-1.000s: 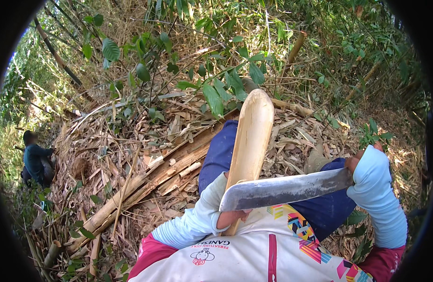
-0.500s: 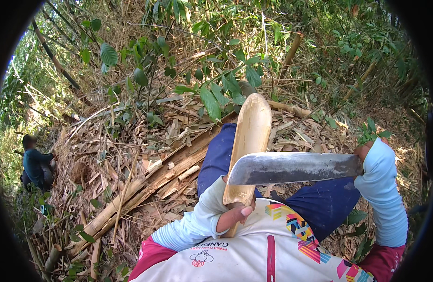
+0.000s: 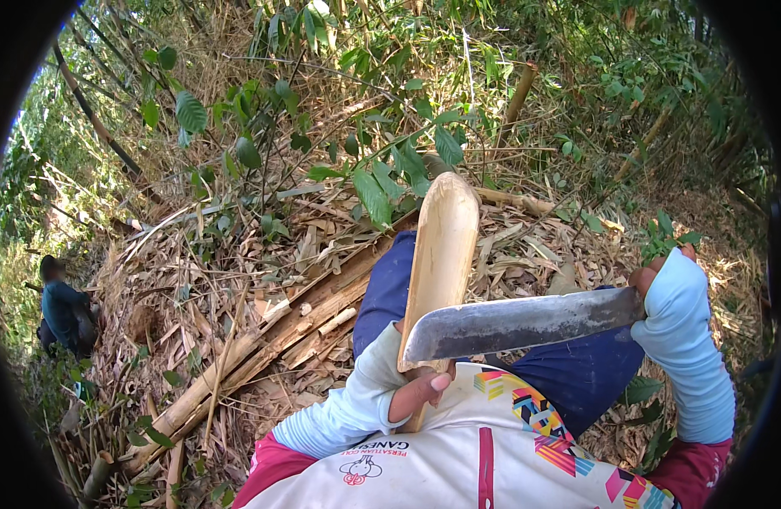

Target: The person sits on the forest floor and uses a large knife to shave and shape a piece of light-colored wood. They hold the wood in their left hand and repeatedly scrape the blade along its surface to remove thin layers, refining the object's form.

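Note:
My left hand [image 3: 417,392] grips the lower end of a pale, peeled bamboo shoot piece [image 3: 441,254] that stands upright in front of my knee. My right hand [image 3: 653,276] holds the handle of a broad dark machete [image 3: 517,324]. The blade lies level across the lower part of the shoot, its tip pointing left just above my left hand. Both forearms wear light blue sleeves.
Split bamboo poles [image 3: 263,348] and dry husks cover the sloping ground to my left. Green leafy stems [image 3: 382,170] rise just behind the shoot. Another person in dark clothes [image 3: 64,310] crouches at the far left. Dense bamboo thicket surrounds everything.
The machete blade has swung from a slanted position low at my chest up to level across the shoot. My right hand rose with it. The shoot stayed in place.

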The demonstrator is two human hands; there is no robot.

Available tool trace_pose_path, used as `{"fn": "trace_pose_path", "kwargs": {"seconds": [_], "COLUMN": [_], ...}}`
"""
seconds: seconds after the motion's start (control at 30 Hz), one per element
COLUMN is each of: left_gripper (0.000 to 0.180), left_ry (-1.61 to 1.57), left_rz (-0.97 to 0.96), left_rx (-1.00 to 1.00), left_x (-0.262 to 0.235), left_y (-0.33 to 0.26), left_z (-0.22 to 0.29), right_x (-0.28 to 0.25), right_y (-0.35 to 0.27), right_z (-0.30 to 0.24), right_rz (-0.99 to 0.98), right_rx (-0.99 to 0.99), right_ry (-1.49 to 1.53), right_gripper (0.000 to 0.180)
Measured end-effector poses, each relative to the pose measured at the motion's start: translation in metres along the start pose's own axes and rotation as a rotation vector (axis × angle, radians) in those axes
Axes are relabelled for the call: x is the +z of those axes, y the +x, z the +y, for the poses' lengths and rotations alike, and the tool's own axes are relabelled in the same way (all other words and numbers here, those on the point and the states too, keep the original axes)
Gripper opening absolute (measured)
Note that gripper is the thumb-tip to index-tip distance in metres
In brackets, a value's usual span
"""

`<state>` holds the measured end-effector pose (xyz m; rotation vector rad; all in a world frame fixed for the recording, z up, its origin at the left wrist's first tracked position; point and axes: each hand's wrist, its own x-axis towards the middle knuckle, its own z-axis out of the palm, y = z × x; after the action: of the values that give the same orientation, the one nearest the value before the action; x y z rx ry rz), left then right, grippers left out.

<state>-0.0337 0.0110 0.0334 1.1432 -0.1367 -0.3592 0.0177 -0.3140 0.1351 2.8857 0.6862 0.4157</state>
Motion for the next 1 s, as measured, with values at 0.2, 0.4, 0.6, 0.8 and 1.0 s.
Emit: {"fn": "trace_pose_path", "kwargs": {"seconds": [0.2,0.4,0.6,0.8,1.0], "left_gripper": [0.051,0.049,0.045,0.04,0.042], "left_ry": [0.051,0.055,0.086,0.063,0.111], "left_rz": [-0.057,-0.11,-0.102,-0.129,-0.152], "left_rx": [0.027,0.041,0.028,0.012,0.062], "left_x": [-0.006,-0.006,-0.004,-0.003,-0.006], "left_y": [-0.001,-0.002,-0.003,-0.003,-0.002], "left_z": [-0.004,-0.007,-0.004,0.0,-0.003], "right_x": [0.0,0.0,-0.011,-0.007,-0.007], "right_y": [-0.006,-0.005,0.0,-0.004,-0.002], "right_z": [0.007,0.008,0.0,0.005,0.008], "right_rz": [0.002,0.064,-0.027,-0.023,-0.105], "right_rx": [0.099,0.124,-0.039,0.043,0.086], "right_ry": [0.036,0.072,0.015,0.038,0.005], "right_gripper": [0.024,0.022,0.027,0.025,0.025]}}
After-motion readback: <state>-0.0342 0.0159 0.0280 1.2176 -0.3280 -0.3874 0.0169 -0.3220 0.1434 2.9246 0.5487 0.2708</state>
